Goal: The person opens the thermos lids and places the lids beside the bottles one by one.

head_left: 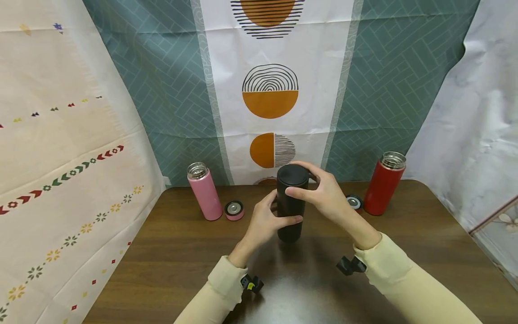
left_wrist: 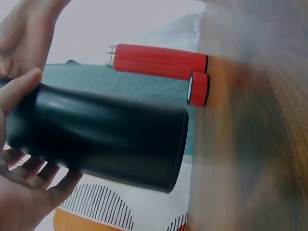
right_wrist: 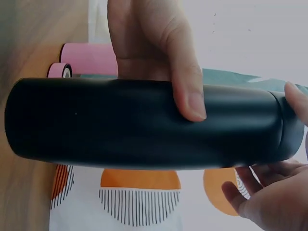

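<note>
A black thermos bottle (head_left: 290,202) stands upright, its black lid (head_left: 293,174) on top. My left hand (head_left: 265,222) grips the body, with the thumb across the near side. At the top, my right hand (head_left: 321,191) holds the lid between thumb and fingers. The right wrist view shows a thin seam between the lid (right_wrist: 290,126) and the body (right_wrist: 120,125). My left thumb presses on the body there. Whether the base touches the table cannot be made out.
On the wooden table (head_left: 170,270), a pink bottle (head_left: 205,195) stands lidless at the left, beside its pink lid (head_left: 234,210). A red bottle (head_left: 384,184) stands lidless at the right, its red lid (head_left: 354,202) next to it. Patterned cloth (head_left: 170,90) hangs behind.
</note>
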